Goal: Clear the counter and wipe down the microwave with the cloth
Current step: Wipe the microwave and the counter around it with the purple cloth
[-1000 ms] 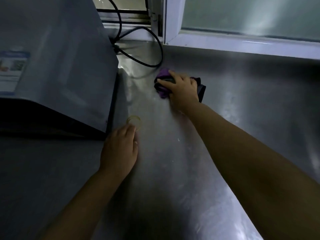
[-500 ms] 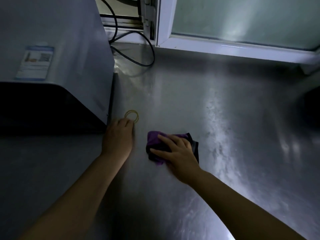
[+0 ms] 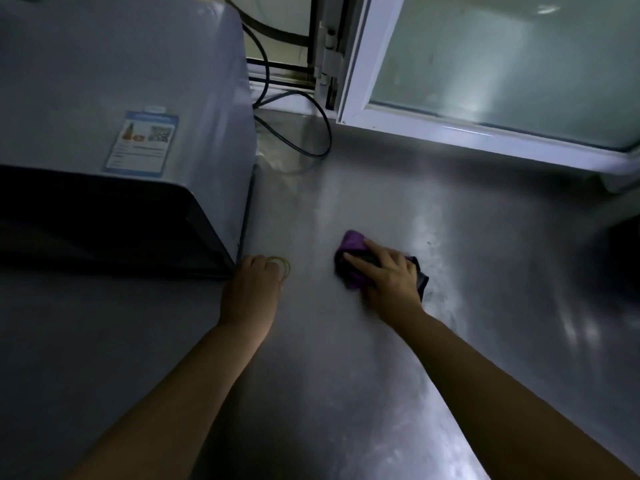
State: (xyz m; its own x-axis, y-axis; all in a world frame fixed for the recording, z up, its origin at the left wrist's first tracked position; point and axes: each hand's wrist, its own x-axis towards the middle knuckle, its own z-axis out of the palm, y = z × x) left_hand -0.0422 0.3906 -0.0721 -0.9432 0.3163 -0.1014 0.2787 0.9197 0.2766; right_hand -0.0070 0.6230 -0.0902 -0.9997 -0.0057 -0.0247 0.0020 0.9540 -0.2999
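Right hand (image 3: 388, 277) pressed flat-fingered on the purple cloth (image 3: 351, 263) mid-worktop; left hand (image 3: 251, 291), fingers curled under, touched the rubber band (image 3: 284, 265) by the microwave (image 3: 121, 133) front corner. I judged a wider wipe could flick the band off.

Left hand (image 3: 252, 289) palm down, fingers curled; right hand (image 3: 388, 275) flat, fingers spread, pressing down. Both forearms extended forward.
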